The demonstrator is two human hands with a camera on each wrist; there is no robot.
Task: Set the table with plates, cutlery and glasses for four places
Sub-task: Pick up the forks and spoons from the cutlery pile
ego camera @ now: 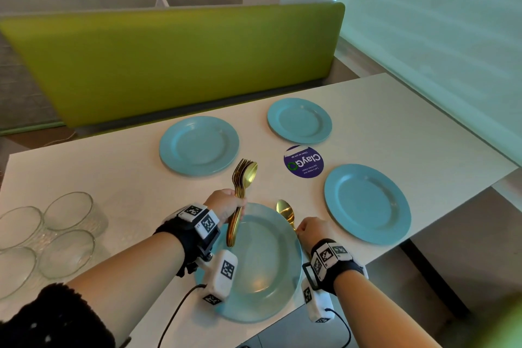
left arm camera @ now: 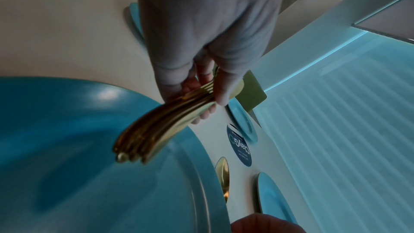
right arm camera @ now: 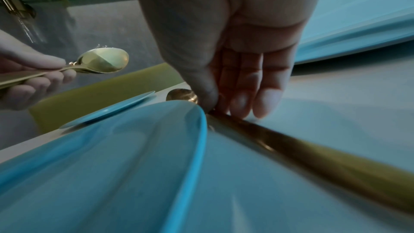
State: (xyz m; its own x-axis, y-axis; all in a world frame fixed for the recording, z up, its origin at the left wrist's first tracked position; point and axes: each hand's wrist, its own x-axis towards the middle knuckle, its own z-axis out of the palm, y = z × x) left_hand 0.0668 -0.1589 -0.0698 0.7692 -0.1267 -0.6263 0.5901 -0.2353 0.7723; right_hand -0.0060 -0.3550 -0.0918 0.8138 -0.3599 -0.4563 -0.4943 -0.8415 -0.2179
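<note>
One gold spoon [ego camera: 285,213] was pinched in her right hand [ego camera: 312,230] beside the near plate [ego camera: 268,277], best laid straight, while her left hand [ego camera: 226,203] gripped the rest [ego camera: 243,186].

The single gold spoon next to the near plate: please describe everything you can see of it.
The spoon looks like shiny gold metal, with an oval bowl and a slim handle. It lies flat on the white table, just right of the near plate, bowl pointing away from the person. The right hand pinches its handle, thumb and fingers closing on it. Whether it touches the plate rim is unclear.
</note>
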